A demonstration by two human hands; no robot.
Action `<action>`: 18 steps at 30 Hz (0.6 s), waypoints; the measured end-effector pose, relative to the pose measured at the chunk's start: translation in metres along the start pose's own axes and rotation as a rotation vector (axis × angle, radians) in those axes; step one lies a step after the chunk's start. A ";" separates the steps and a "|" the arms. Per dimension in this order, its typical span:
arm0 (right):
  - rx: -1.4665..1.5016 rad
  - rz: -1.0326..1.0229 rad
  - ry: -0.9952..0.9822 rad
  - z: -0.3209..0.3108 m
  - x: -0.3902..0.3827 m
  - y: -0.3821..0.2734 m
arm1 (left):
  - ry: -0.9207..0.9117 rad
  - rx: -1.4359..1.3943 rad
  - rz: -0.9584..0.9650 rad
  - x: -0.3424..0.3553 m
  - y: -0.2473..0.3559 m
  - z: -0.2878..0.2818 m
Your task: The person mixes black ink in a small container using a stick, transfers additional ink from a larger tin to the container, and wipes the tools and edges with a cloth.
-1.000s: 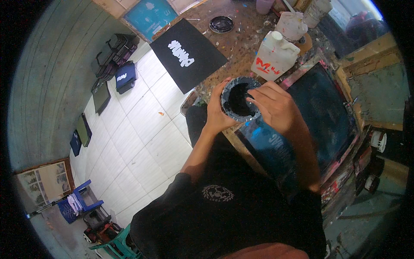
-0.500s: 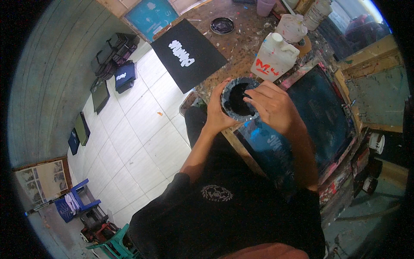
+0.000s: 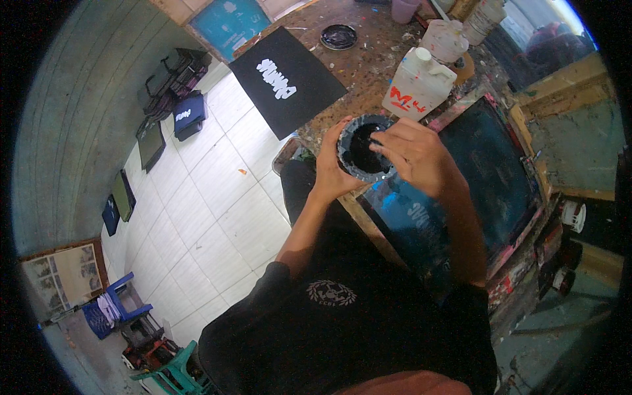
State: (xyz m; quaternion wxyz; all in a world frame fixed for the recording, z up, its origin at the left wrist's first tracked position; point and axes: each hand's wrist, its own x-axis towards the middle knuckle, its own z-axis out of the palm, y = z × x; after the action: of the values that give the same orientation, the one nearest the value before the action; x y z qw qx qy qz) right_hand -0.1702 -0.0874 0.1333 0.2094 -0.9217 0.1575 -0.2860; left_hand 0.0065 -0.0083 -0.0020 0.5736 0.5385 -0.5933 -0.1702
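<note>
My left hand [image 3: 331, 161] wraps round the side of a round tub [image 3: 368, 176] with a grey, paint-crusted rim. Dark, glossy paint [image 3: 359, 146] fills its inside. Over the tub's right side, my right hand [image 3: 416, 155] has its fingers bent together and reaching into the opening. Whatever those fingers grip is hidden behind them and the dark paint. Just beneath the tub and my right forearm lies a framed printing screen [image 3: 401, 214] with a blue smear and pale lettering.
Left of the tub, a black sheet [image 3: 306, 99] with white lettering overhangs the stained worktable [image 3: 368, 66]. A white jug [image 3: 421, 82], a paint-smeared lid [image 3: 339, 37] and a larger dark screen [image 3: 494, 184] are nearby. Stacked dark pieces [image 3: 189, 117] lie on the tiled floor [image 3: 210, 178].
My right hand's fingers have shifted slightly within the tub's opening. My left hand keeps its hold, and the tub stays in nearly the same place.
</note>
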 end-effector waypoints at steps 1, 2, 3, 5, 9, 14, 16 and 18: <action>0.003 -0.007 0.000 -0.003 0.000 0.000 | 0.006 0.000 -0.005 -0.001 0.000 -0.003; -0.049 -0.023 -0.071 -0.009 -0.001 0.000 | 0.012 0.000 -0.010 -0.002 0.000 -0.005; -0.101 -0.038 -0.141 -0.012 0.000 0.000 | 0.016 0.006 -0.008 -0.003 -0.001 -0.007; -0.075 0.011 -0.070 -0.006 0.002 -0.003 | 0.034 -0.050 -0.016 -0.003 -0.002 -0.001; 0.112 -0.008 -0.060 -0.007 0.000 -0.003 | 0.054 -0.067 -0.054 -0.004 -0.001 0.002; -0.077 -0.005 0.001 -0.013 -0.009 -0.008 | 0.054 0.000 0.059 -0.007 -0.003 0.001; -0.065 0.019 -0.006 -0.012 -0.014 -0.010 | 0.058 0.027 0.099 -0.005 -0.002 0.001; -0.005 0.114 -0.046 -0.014 -0.019 -0.015 | 0.061 0.053 0.141 -0.004 -0.003 0.003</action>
State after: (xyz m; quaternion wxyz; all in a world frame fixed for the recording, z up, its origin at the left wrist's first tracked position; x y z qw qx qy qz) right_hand -0.1907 -0.0708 0.1417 0.2268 -0.9181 0.2054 -0.2519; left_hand 0.0039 -0.0072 -0.0075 0.5877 0.5152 -0.6163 -0.0970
